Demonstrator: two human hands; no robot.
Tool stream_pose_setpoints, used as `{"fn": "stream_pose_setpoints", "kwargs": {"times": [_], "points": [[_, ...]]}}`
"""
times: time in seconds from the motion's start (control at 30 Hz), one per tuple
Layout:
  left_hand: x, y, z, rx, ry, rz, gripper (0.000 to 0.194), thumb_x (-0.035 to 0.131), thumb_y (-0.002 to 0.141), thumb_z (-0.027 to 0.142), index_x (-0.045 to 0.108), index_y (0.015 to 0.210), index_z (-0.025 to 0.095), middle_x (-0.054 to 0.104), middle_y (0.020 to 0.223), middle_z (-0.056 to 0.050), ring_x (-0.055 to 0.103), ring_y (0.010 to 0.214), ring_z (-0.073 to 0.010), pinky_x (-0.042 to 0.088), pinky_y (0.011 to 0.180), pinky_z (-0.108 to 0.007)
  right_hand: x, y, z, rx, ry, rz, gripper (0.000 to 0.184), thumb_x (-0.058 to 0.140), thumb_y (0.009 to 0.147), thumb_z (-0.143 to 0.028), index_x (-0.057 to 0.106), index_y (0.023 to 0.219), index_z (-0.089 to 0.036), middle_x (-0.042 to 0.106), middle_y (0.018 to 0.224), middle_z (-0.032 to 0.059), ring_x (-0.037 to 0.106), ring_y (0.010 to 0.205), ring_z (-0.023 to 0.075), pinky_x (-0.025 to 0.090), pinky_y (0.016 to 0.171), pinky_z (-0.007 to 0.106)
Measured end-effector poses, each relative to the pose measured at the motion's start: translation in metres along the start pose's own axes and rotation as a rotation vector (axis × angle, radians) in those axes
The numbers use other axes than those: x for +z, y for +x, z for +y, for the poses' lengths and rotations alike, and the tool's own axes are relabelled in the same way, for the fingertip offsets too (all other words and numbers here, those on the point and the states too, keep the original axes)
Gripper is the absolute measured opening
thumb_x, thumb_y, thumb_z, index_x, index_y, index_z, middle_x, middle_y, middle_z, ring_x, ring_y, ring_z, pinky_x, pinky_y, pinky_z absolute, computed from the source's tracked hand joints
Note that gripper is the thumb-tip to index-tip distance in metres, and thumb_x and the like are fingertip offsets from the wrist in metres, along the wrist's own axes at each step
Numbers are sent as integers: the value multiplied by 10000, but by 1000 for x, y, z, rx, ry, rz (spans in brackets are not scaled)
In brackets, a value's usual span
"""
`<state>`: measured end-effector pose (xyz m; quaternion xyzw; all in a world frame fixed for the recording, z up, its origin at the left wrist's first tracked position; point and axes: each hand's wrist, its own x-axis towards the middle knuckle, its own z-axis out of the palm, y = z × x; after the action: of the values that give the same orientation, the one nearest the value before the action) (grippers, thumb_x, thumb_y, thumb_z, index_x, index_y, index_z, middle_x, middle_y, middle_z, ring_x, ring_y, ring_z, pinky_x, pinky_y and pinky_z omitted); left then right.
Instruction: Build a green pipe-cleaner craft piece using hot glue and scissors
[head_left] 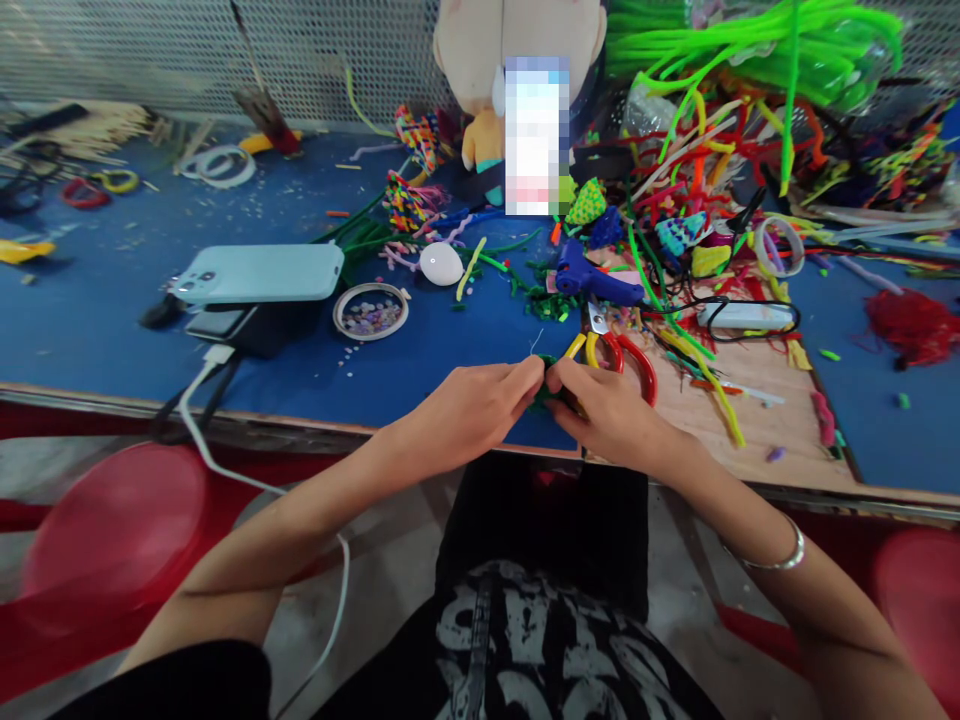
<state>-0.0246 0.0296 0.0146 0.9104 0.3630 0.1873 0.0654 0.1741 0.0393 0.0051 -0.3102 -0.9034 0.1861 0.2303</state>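
My left hand point(491, 400) and my right hand point(619, 412) meet at the table's front edge. Both are closed, fingertips pinched on a dark green fuzzy piece point(543, 394) that looks like bent pipe cleaner. The fingers cover most of it, so its shape is hard to make out. Just beyond my right hand lie scissors with red and yellow handles point(639, 370), partly hidden by that hand. A blue glue gun point(592, 280) rests behind the scissors. Dark green pipe cleaner scraps point(551, 303) are scattered beside it.
A pale blue phone point(262, 273) lies at left on a dark device with a white cable point(196, 385). Nearby are a round dish of beads point(371, 312) and a white egg-shaped object point(442, 264). Bright green pipe cleaners point(750, 50) pile up at back right. Red stools point(116, 540) stand below.
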Motion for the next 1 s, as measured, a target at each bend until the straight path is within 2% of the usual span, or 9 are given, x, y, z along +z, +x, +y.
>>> {"fn": "stream_pose_setpoints", "kwargs": {"times": [0.1, 0.3, 0.53, 0.7, 1.0], "points": [[-6, 2, 0, -6, 20, -102, 78, 399, 920, 117, 419, 896, 188, 605, 694, 25, 587, 578, -115, 322, 520, -218, -4, 1, -2, 46, -50, -81, 121, 386, 823, -113, 373, 890, -213, 524, 764, 12, 488, 669, 139, 339, 605, 256], [-11, 4, 1, -3, 104, -196, 54, 417, 940, 158, 399, 990, 171, 632, 726, 4, 676, 632, -163, 325, 501, -237, -6, 2, -3, 110, -90, -168, 108, 361, 863, -147, 381, 959, -191, 590, 839, 67, 557, 700, 167, 347, 590, 269], [-13, 6, -3, 63, 245, -289, 114, 388, 928, 96, 394, 1028, 152, 625, 693, -9, 679, 603, -186, 290, 453, -257, -9, 3, -5, 108, -152, -196, 133, 320, 909, -176, 405, 1010, -158, 598, 830, 81, 552, 669, 166, 319, 578, 284], [-11, 7, -5, 82, 245, -324, 135, 389, 926, 91, 413, 1054, 126, 624, 678, -22, 664, 565, -186, 293, 435, -255, -10, 3, -6, 141, -184, -256, 184, 313, 925, -184, 405, 1077, -135, 599, 797, 66, 531, 605, 157, 256, 536, 285], [-12, 7, -3, 2, 156, -425, 297, 379, 887, 36, 407, 1180, 75, 700, 803, -102, 697, 643, -193, 439, 514, -242, -13, 4, -11, 188, -216, -292, 214, 342, 895, -144, 388, 1104, -137, 604, 756, 40, 541, 569, 149, 210, 508, 283]]}}
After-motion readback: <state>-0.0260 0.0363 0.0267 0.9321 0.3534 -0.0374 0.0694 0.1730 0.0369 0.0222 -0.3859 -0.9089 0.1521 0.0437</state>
